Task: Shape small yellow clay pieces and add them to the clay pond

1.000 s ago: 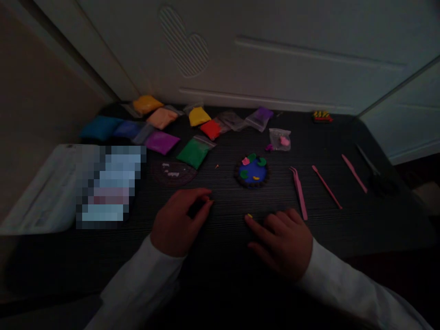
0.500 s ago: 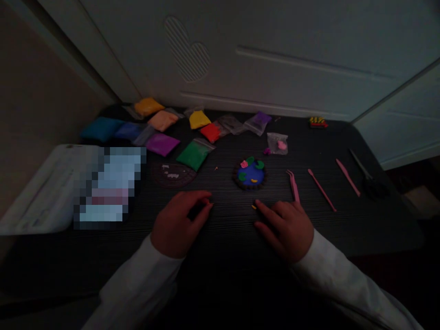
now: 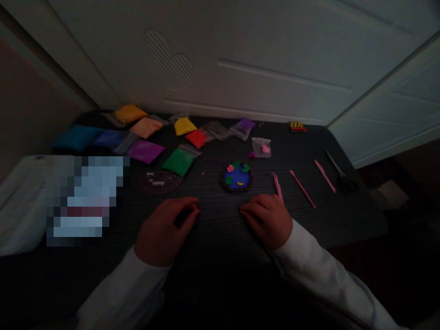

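My left hand (image 3: 167, 231) is closed in a pinch above the dark table, left of centre. Something tiny seems to show at its fingertips, too small and dim to name. My right hand (image 3: 270, 220) pinches thumb and index finger together at the table surface, where a small yellow clay piece lay; the fingers now cover it. Beyond and between the hands sits a small clay pond (image 3: 236, 178) with a dark pebbled rim, blue middle, green leaves, a pink flower and a yellow bit. Pink tweezers (image 3: 277, 187) lie just behind my right hand.
Bags of coloured clay, such as the green clay bag (image 3: 179, 160), lie at the back left. A clear round disc (image 3: 160, 182) and a pixelated screen (image 3: 92, 197) are at left. A pink stick tool (image 3: 302, 189), pink knife (image 3: 325, 176) and scissors (image 3: 340, 172) lie right.
My right hand has closed its thumb and index finger where the yellow piece lay, and the piece is out of sight. My left hand stays pinched. The whole view has shifted.
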The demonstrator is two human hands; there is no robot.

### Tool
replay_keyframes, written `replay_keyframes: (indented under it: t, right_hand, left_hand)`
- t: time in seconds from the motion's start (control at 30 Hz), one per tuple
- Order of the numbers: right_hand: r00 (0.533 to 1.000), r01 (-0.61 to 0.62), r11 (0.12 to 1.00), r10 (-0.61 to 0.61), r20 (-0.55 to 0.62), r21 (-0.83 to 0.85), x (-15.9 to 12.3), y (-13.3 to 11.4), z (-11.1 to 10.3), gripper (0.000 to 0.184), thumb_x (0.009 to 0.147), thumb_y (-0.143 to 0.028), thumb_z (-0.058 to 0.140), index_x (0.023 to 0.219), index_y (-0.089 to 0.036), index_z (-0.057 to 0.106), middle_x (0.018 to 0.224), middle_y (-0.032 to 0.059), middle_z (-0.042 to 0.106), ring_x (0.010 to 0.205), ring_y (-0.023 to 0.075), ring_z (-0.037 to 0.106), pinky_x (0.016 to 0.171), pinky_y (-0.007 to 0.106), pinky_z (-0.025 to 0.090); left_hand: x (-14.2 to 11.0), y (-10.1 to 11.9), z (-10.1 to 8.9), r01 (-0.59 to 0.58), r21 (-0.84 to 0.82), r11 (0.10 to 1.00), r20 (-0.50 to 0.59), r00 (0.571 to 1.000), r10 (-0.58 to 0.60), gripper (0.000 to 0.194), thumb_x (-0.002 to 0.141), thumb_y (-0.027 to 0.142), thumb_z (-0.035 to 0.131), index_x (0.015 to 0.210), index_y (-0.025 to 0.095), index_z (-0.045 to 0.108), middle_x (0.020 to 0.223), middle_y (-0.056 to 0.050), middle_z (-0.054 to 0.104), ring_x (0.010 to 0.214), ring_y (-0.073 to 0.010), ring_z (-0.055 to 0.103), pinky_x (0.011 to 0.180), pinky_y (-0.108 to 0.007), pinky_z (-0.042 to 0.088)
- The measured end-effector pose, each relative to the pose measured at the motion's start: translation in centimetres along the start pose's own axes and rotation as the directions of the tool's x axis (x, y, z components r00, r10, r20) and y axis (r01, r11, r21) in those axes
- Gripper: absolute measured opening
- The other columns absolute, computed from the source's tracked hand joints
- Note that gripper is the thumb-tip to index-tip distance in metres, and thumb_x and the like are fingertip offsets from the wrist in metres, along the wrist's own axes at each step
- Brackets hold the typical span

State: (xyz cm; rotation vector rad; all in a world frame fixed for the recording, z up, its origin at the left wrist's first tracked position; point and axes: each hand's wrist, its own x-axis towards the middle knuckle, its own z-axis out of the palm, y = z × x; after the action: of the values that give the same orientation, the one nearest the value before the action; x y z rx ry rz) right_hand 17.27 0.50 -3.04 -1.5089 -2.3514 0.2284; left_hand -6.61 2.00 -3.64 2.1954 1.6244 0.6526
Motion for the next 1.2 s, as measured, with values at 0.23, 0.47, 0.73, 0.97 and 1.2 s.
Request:
replay_keyframes:
  t: [0.23, 0.47, 0.73, 0.97, 1.2]
  right_hand:
    - [0.999, 0.002, 1.0, -0.003, -0.038, -0.027, -0.4, 0.1, -0.7, 0.022, 0.079, -0.032, 0.05, 0.099, -0.026, 0.059, 0.088, 0.0012, 0.061, 0.081, 0.0136, 0.054, 0.071, 0.03, 0.04]
    - [0.891, -0.38, 0.911, 0.315, -0.326, -0.16, -2.9, 9.4, -4.0, 0.027, 0.082, -0.036, 0.046, 0.101, -0.018, 0.055, 0.098, 0.0074, 0.056, 0.09, 0.015, 0.053, 0.078, 0.033, 0.045]
    - [0.762, -0.637, 0.736, 0.558, -0.329, -0.23, -4.4, 18.3, -6.0, 0.029, 0.088, -0.034, 0.034, 0.092, -0.016, 0.057, 0.09, 0.0035, 0.058, 0.08, 0.0114, 0.056, 0.072, 0.03, 0.047]
    - [0.695, -0.717, 0.664, 0.661, -0.283, -0.21, -2.6, 18.2, -6.9, 0.023, 0.082, -0.035, 0.046, 0.088, -0.015, 0.057, 0.084, 0.0029, 0.059, 0.074, 0.0115, 0.056, 0.067, 0.031, 0.048]
    - [0.767, -0.615, 0.776, 0.549, -0.332, -0.138, -3.7, 8.9, -6.7, 0.032, 0.084, -0.036, 0.043, 0.106, -0.013, 0.049, 0.091, 0.005, 0.059, 0.074, 0.0127, 0.058, 0.066, 0.032, 0.049]
  left_hand:
    - [0.3, -0.2, 0.4, -0.076, 0.02, 0.997, 0.011, 0.997, 0.076, 0.024, 0.078, 0.031, 0.048, 0.096, 0.017, 0.058, 0.088, -0.006, 0.065, 0.084, -0.0199, 0.058, 0.075, -0.034, 0.046]
    - [0.4, 0.0, 0.2, -0.114, 0.015, 0.993, 0.014, 0.993, 0.114, 0.023, 0.079, 0.032, 0.046, 0.092, 0.017, 0.058, 0.091, -0.008, 0.065, 0.087, -0.0213, 0.058, 0.079, -0.037, 0.045]
    - [0.5, 0.1, 0.3, -0.079, 0.0, 0.997, 0.001, 0.997, 0.079, 0.025, 0.079, 0.032, 0.047, 0.094, 0.015, 0.058, 0.095, -0.009, 0.062, 0.093, -0.0216, 0.055, 0.085, -0.037, 0.042]
    - [0.4, 0.1, 0.3, -0.062, -0.024, 0.998, -0.032, 0.998, 0.061, 0.026, 0.078, 0.032, 0.049, 0.096, 0.016, 0.057, 0.097, -0.009, 0.06, 0.094, -0.0213, 0.054, 0.085, -0.037, 0.043]
    - [0.3, 0.3, 0.2, -0.048, -0.021, 0.999, -0.047, 0.998, 0.047, 0.026, 0.078, 0.032, 0.049, 0.096, 0.014, 0.057, 0.095, -0.009, 0.061, 0.093, -0.0217, 0.055, 0.085, -0.037, 0.043]
